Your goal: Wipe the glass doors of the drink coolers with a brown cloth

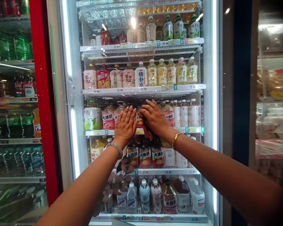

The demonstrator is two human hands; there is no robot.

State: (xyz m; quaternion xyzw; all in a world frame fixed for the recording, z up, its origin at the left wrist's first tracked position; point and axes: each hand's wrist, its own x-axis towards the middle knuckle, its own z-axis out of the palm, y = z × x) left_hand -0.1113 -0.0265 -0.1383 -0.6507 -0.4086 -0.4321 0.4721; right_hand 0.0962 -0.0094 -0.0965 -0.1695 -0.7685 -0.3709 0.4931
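Note:
Both my arms reach into an open drinks cooler, to its third shelf (193, 129) from the top. My left hand (125, 125), with a silver bracelet at the wrist, lies flat with fingers together against the bottles there. My right hand (154, 117), with a gold bangle, curls over a dark bottle with a red label (139, 121) between the two hands. To the left on that shelf stand pink-labelled tea bottles (108, 117) and a green-labelled bottle (92, 117). White-labelled bottles (184, 113) stand to the right.
The shelves above hold yellow drink bottles (172, 72) and pink-labelled ones (113, 77). Below are dark tea bottles (145, 153) and large bottles (169, 197) on the bottom shelf. A red-framed cooler (43, 94) with a shut glass door stands to the left, and a dark door frame (240, 94) to the right.

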